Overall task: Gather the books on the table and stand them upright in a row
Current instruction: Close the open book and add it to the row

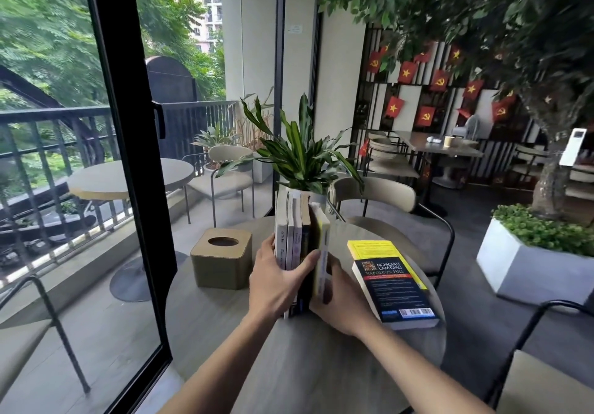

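on the round table [305,365] a row of books [294,237] stands upright, spines toward the camera. the left hand [276,285] presses against the row's left side, its fingers [268,246] flat on the outermost white cover and its thumb [305,262] stretched across the spines, so the hand clasps the row. just right of that thumb a yellow book [322,246] stands at the right end of the row, tilted slightly and touching its neighbour. the right hand [340,304] holds this book low down, fingers closed around its bottom edge; the fingertips themselves are hidden behind it.

the writing on the upright spines is too blurred to read.

right of the right hand's fingers, close by but apart from them, one more book [393,282] lies flat, back cover up. its cover reads "nghĩ giàu làm giàu" and "napoleon hill", with a yellow band at the far end and a barcode at the near end.

left of the left hand's fingers sits a tissue box [221,257], not touching them. beyond the fingertips, behind the row, stands a potted plant [299,156].
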